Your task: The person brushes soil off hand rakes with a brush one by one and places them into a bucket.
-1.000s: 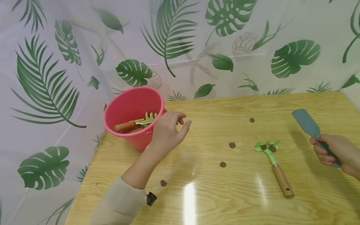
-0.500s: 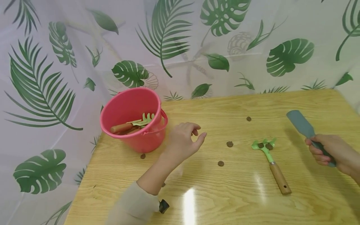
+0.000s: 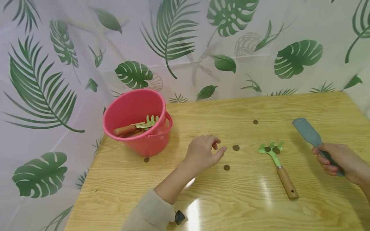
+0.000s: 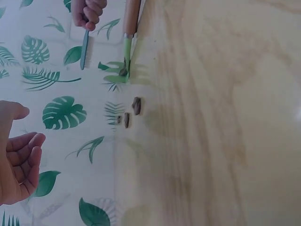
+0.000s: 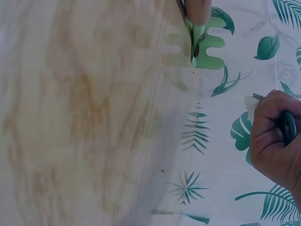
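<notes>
My left hand (image 3: 203,152) hovers over the table with loosely bent fingers and nothing in it; the left wrist view shows its thumb and fingers (image 4: 23,160) apart. In front of its fingertips lie small dark brown lumps (image 3: 235,147). With my right hand (image 3: 341,160) I grip the dark handle of a grey brush (image 3: 307,131), raised above the table at the right. Pale bristles show under it in the left wrist view. A green hand rake (image 3: 273,156) with a wooden handle lies between my hands, with two brown lumps on its tines.
A red bucket (image 3: 136,109) with a handle stands at the back left, holding garden tools (image 3: 127,130) with wooden handles. Another brown lump (image 3: 146,159) lies by its base. A leaf-print sheet (image 3: 185,48) hangs behind the wooden table (image 3: 245,205).
My left hand has moved right and nearer, away from the bucket toward the brown lumps, holding nothing. The brush in my right hand has shifted slightly lower.
</notes>
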### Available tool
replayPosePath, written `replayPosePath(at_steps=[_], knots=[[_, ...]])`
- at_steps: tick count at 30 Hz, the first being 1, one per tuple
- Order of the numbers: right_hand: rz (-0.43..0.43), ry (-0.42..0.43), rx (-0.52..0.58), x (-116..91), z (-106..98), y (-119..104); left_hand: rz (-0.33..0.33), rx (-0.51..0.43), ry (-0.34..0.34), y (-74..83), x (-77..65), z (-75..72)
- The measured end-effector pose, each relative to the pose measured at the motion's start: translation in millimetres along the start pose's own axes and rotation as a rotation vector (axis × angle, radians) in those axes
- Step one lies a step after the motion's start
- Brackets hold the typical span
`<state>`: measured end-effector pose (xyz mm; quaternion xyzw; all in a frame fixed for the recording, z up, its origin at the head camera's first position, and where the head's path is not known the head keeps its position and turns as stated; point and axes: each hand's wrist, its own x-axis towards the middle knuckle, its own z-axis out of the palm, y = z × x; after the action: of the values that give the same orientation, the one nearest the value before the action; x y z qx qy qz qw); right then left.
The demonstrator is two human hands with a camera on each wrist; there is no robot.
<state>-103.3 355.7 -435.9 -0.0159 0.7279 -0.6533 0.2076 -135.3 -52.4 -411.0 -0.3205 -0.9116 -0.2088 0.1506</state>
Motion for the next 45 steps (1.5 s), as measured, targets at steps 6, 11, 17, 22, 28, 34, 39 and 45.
replayPosePath(at_steps=[6, 11, 17, 22, 28, 34, 39, 45], knots=[[-0.011, -0.02, 0.013, -1.7, -3.1, 0.7, 0.012, 0.04, -0.087, 10.2, 1.4, 13.1], [-0.007, 0.01, -0.043, -0.6, -2.8, 0.0, 0.012, 0.046, -0.211, 21.6, 7.6, 29.4], [-0.006, -0.004, -0.064, -0.3, -6.4, -1.5, 0.006, 0.023, -0.352, 42.1, 17.4, 53.2], [-0.004, -0.001, -0.076, -0.9, -7.2, -1.2, 0.006, 0.043, -0.413, 57.9, 23.1, 64.8], [0.002, -0.013, -0.075, -1.2, -7.0, 0.6, 0.054, 0.131, -0.437, 65.9, 28.5, 76.4], [0.003, -0.036, -0.084, 0.0, -8.1, 2.0, 0.037, 0.135, -0.527, 70.3, 33.5, 90.9], [-0.007, -0.032, -0.062, 1.2, -8.6, 4.2, 0.04, 0.055, -0.598, 79.3, 36.8, 105.6], [0.001, -0.011, -0.047, 2.6, -8.9, 5.4, 0.028, 0.027, -0.601, 94.0, 44.3, 119.3]])
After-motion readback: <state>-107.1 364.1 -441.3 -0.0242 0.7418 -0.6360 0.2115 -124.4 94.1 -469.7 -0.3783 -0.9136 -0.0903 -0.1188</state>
